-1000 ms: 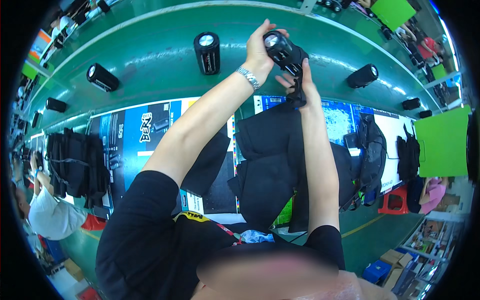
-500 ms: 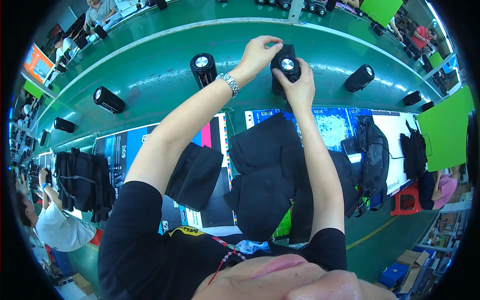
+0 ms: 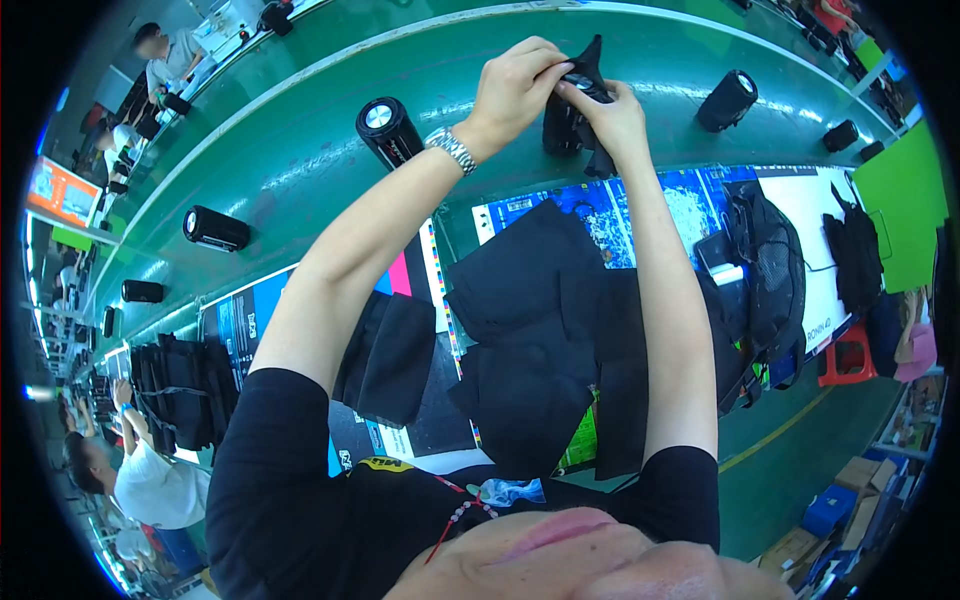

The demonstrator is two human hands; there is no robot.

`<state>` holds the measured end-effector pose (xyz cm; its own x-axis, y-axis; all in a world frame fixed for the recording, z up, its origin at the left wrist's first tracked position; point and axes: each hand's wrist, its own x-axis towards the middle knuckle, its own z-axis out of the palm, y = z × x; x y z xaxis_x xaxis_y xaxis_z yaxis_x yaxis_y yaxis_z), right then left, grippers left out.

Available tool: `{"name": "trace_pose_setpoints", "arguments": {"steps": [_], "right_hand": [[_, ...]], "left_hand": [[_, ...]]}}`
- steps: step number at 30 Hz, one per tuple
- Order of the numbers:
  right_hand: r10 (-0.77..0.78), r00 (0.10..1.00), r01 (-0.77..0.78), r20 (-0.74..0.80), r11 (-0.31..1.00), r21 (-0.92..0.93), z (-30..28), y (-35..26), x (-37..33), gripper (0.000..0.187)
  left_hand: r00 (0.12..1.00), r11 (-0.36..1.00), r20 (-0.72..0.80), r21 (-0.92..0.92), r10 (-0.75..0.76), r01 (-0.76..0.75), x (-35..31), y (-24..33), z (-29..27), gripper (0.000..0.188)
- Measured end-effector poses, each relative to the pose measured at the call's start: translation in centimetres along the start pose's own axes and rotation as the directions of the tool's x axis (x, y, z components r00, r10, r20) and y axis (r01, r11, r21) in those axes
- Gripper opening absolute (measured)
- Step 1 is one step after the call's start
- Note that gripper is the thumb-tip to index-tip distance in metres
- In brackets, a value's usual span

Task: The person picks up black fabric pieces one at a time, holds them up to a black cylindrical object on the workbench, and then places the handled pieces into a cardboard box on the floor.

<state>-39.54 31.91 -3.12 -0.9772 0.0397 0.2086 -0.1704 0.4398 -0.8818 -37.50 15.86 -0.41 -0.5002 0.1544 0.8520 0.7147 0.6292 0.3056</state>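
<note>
The black cylindrical speaker (image 3: 561, 132) is roughly upright over the green surface (image 3: 300, 140), its top mostly covered. A limp, creased piece of black fabric (image 3: 592, 58) is bunched around its upper end, one corner peaking upward, more dark material hanging beside it.

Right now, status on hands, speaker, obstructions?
Left hand pinching black fabric at cylindrical speaker. Right hand near its top, exact grip unclear. Hands partly hide speaker; nothing else visibly blocking.

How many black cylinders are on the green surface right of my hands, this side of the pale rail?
3: a first cylinder nearest your right hand, a second farther right, a third near the green panel, which may hide others.
</note>
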Motion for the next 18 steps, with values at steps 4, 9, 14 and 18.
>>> {"name": "trace_pose_setpoints", "arguments": {"steps": [4,9,14,18], "right_hand": [[-0.083,0.996,0.082,0.028,0.996,0.03,0.3,-0.7,-0.7,0.092],[-0.186,0.852,0.086,0.49,0.972,0.22,-3.5,-1.1,-0.6,0.087],[0.077,0.939,-0.176,0.335,0.945,0.276,-5.9,3.7,4.8,0.034],[0.103,0.993,-0.011,-0.064,0.603,0.798,1.6,3.7,8.0,0.025]], "left_hand": [[0.994,0.997,-0.095,-0.062,-0.052,0.047,-1.0,-0.9,0.4,0.013],[0.801,0.711,-0.004,-0.462,-0.599,0.53,-1.6,-2.2,1.6,0.039],[0.477,0.037,0.311,-0.806,-0.822,0.59,-0.2,-3.2,3.9,0.061],[0.549,0.066,0.377,-0.778,-0.746,0.624,1.2,0.2,8.7,0.062]]}}
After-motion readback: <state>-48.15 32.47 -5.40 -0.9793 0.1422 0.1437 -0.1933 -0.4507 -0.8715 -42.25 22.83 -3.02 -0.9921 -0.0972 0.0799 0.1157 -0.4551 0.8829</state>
